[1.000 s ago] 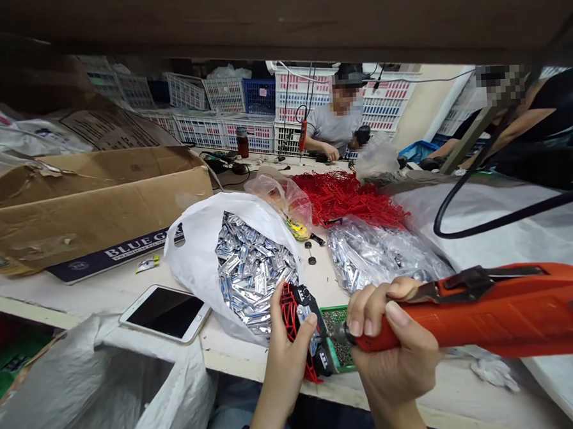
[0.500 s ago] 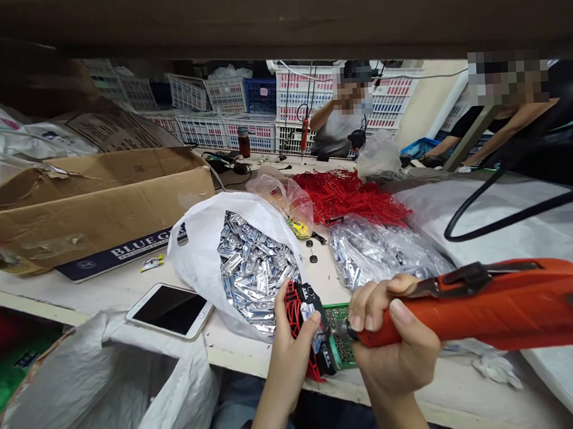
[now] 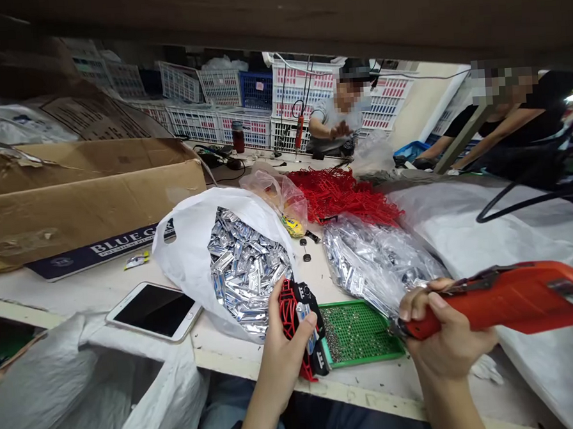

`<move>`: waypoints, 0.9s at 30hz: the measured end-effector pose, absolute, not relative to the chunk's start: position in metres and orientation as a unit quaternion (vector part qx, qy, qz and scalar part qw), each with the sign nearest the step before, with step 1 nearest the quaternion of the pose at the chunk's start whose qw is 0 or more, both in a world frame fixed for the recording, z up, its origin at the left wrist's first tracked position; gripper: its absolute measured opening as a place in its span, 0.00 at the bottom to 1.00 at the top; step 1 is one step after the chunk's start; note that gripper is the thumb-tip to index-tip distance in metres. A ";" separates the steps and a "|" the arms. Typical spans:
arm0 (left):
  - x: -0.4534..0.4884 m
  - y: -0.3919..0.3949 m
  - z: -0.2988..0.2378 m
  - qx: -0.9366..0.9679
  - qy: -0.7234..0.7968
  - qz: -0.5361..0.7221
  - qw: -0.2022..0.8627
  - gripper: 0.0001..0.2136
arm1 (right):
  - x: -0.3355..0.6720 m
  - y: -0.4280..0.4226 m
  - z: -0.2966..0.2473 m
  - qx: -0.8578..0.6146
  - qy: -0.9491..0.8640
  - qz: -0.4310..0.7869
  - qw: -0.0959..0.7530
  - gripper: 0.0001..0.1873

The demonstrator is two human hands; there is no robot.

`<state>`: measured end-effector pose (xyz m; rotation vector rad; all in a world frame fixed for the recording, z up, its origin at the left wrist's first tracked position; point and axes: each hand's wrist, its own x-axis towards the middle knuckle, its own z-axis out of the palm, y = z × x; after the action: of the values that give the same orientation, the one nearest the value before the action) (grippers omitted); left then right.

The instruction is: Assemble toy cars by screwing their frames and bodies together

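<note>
My left hand [image 3: 286, 349] is shut on a red lattice plastic part with a black piece [image 3: 299, 322] and a silver strip on it. My right hand [image 3: 446, 337] grips an orange electric screwdriver [image 3: 502, 299], its bit [image 3: 397, 328] over the right corner of a green tray of small screws [image 3: 357, 332]. Beside the left hand lies a white plastic bag [image 3: 187, 258] full of silver foil packets [image 3: 246, 268]. A clear bag of similar packets [image 3: 375, 264] sits behind the tray.
A white tablet or phone [image 3: 154, 312] lies on the bench's front left, near a white sack [image 3: 84, 391]. Behind are a cardboard box [image 3: 84, 199] and a heap of red lattice parts [image 3: 343, 195]. Two co-workers [image 3: 339, 112] [image 3: 502, 117] sit beyond, before stacked plastic crates [image 3: 247, 120].
My right hand has moved right with the screwdriver, away from the red part, uncovering the green tray. My left hand still holds the part. The view has shifted slightly.
</note>
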<state>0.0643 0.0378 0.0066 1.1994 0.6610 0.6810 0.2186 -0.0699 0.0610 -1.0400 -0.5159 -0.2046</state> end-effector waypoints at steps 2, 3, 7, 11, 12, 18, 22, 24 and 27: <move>0.064 0.038 0.007 0.537 0.302 0.305 0.726 0.33 | 0.218 -0.070 0.057 -0.493 -0.243 -0.094 0.830 0.09; 0.064 0.038 0.007 0.532 0.302 0.305 0.730 0.34 | 0.218 -0.070 0.056 -0.493 -0.242 -0.094 0.830 0.09; 0.065 0.039 0.005 0.524 0.300 0.310 0.734 0.34 | 0.218 -0.071 0.053 -0.495 -0.241 -0.095 0.829 0.09; 0.065 0.039 0.005 0.526 0.304 0.310 0.731 0.34 | 0.218 -0.071 0.052 -0.496 -0.242 -0.093 0.828 0.10; 0.065 0.039 0.005 0.522 0.305 0.309 0.734 0.34 | 0.217 -0.071 0.052 -0.497 -0.242 -0.091 0.828 0.10; 0.066 0.038 0.006 0.497 0.297 0.322 0.749 0.37 | 0.216 -0.070 0.058 -0.501 -0.237 -0.087 0.828 0.10; 0.065 0.037 0.007 0.493 0.276 0.320 0.761 0.42 | 0.209 -0.070 0.077 -0.480 -0.224 -0.121 0.840 0.07; 0.065 0.037 0.008 0.495 0.275 0.313 0.762 0.42 | 0.200 -0.066 0.088 -0.448 -0.237 -0.122 0.854 0.07; 0.064 0.039 0.008 0.500 0.274 0.308 0.761 0.40 | 0.181 -0.050 0.100 -0.384 -0.279 -0.099 0.874 0.07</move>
<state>0.0637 0.0389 0.0082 1.0878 0.5964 0.6709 0.1812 -0.0500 0.1001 -0.8022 -0.5836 -0.2071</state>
